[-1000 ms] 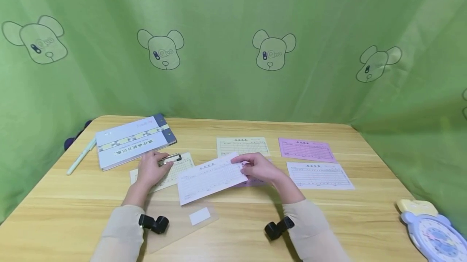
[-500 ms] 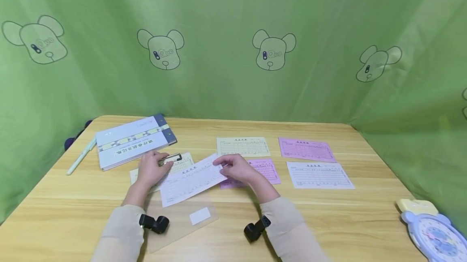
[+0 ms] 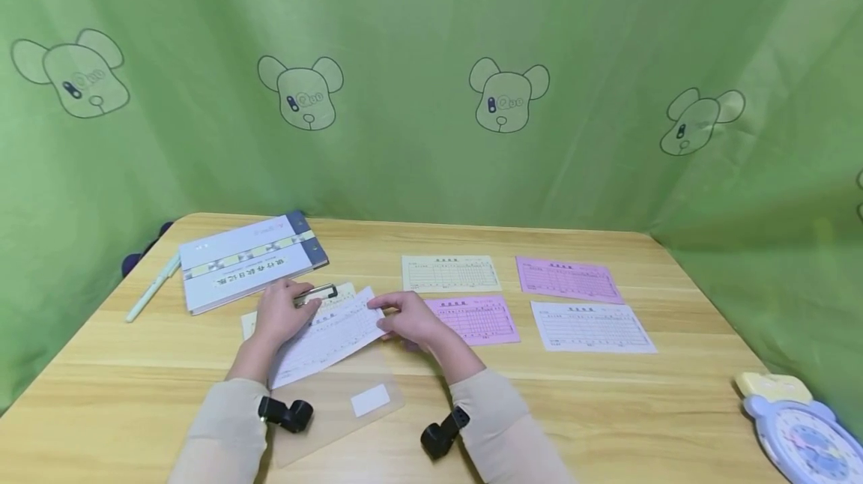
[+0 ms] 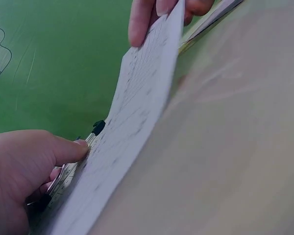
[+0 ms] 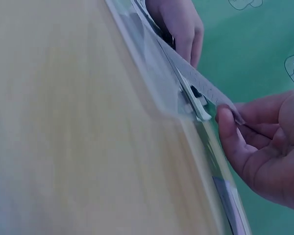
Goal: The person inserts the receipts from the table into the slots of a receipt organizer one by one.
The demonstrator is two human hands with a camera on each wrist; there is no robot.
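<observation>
White paper [image 3: 325, 342] sits pinched in my right hand [image 3: 413, 321] over a cream slip [image 3: 344, 294], while my left hand [image 3: 279, 312] apparently pinches the partly hidden metal clip [image 3: 317, 290].

Green cartoon curtain [image 3: 404, 94] at twelve o'clock
Book [image 3: 244, 261] and pen [image 3: 153, 287] lie at ten, blue clock [image 3: 807, 440] at four.
</observation>
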